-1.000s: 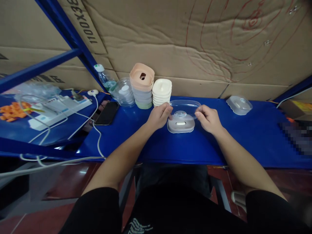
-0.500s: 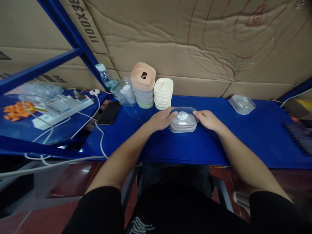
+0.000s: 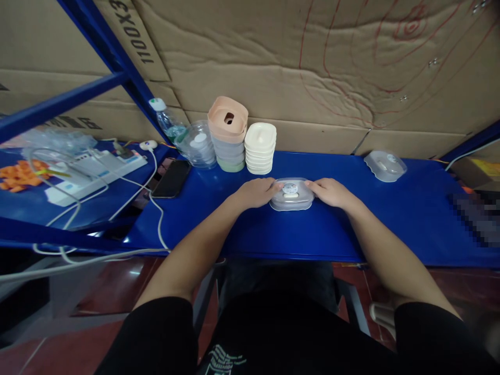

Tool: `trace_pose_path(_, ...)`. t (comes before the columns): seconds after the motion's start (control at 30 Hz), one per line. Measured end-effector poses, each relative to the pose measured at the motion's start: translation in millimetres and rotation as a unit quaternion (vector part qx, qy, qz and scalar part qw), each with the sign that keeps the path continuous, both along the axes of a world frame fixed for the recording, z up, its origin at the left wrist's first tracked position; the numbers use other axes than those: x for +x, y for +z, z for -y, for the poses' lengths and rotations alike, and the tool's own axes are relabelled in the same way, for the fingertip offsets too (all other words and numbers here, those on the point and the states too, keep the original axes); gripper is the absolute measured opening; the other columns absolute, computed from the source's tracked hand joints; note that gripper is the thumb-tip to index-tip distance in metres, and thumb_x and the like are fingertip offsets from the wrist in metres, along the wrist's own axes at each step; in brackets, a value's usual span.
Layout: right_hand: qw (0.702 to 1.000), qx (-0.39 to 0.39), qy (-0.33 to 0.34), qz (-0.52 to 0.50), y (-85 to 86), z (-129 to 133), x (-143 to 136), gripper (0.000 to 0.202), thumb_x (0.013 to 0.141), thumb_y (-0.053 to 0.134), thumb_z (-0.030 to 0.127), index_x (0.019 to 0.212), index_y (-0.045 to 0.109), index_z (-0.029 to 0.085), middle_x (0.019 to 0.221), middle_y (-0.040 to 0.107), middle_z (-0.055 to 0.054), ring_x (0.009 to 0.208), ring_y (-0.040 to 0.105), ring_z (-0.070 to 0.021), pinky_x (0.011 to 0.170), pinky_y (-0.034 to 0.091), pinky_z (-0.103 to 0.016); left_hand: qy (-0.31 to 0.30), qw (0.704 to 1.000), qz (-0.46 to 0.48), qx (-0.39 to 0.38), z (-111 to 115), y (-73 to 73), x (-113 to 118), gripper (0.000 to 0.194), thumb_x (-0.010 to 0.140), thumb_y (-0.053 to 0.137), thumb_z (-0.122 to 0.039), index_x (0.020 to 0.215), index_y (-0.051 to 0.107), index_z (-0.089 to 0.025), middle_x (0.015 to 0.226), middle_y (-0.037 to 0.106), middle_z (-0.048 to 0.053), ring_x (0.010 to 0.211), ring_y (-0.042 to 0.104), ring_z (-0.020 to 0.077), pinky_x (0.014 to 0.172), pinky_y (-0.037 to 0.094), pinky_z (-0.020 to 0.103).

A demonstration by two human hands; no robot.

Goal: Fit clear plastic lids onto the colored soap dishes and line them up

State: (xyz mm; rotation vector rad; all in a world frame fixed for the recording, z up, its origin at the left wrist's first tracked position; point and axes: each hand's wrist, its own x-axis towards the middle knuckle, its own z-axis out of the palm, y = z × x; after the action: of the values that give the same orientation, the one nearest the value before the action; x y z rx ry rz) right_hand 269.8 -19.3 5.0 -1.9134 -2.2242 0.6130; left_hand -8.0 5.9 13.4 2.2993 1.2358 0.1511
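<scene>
At the table's [image 3: 297, 234] near side, both hands, left [image 3: 255, 193] and right [image 3: 331, 192], grip opposite ends of the clear-lidded container [image 3: 291, 200], thumbs on top, seemingly to keep the cover level and press it evenly.

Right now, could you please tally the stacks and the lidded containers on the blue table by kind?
Clear round plastic stack: 1
Peach-topped plastic stack: 1
Cream rounded-square stack: 1
Clear-lidded rounded plastic containers: 2
Total: 5
</scene>
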Motion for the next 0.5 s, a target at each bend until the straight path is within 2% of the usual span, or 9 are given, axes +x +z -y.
trace_pose_path(0.2,1.0,0.0,-0.002,-0.005,3.1,1.8,-1.6,0.074,0.097,0.03,0.08,0.069,0.065,0.022,0.08,0.073,-0.008,0.075,0.065,-0.0236,0.065,0.039,-0.034,0.013,1.0,-0.001,-0.003,-2.0,-2.7,-0.1,0.056,0.106,0.031,-0.057,0.13,0.062,-0.018,0.082,0.074,0.006,0.085,0.072,0.0261,0.079,0.046,0.036)
trace_pose_path(0.37,0.999,-0.008,-0.002,-0.033,4.6,2.3,-1.1,0.075,0.095,0.032,0.084,0.063,0.061,0.022,0.073,0.07,-0.007,0.067,0.061,-0.0208,0.064,0.038,-0.033,0.02,1.0,-0.001,-0.005,-3.4,-4.2,0.2,0.055,0.106,0.029,-0.057,0.127,0.064,-0.02,0.087,0.075,0.007,0.09,0.072,0.0262,0.082,0.047,0.036)
trace_pose_path(0.5,0.997,-0.026,0.004,-0.076,0.8,0.2,2.7,0.076,0.093,0.036,0.085,0.057,0.055,0.022,0.06,0.062,-0.004,0.058,0.055,-0.0178,0.06,0.037,-0.033,0.035,0.999,0.002,0.001,-4.5,-5.3,1.4,0.055,0.107,0.029,-0.058,0.125,0.065,-0.021,0.092,0.077,0.007,0.096,0.072,0.027,0.085,0.048,0.037)
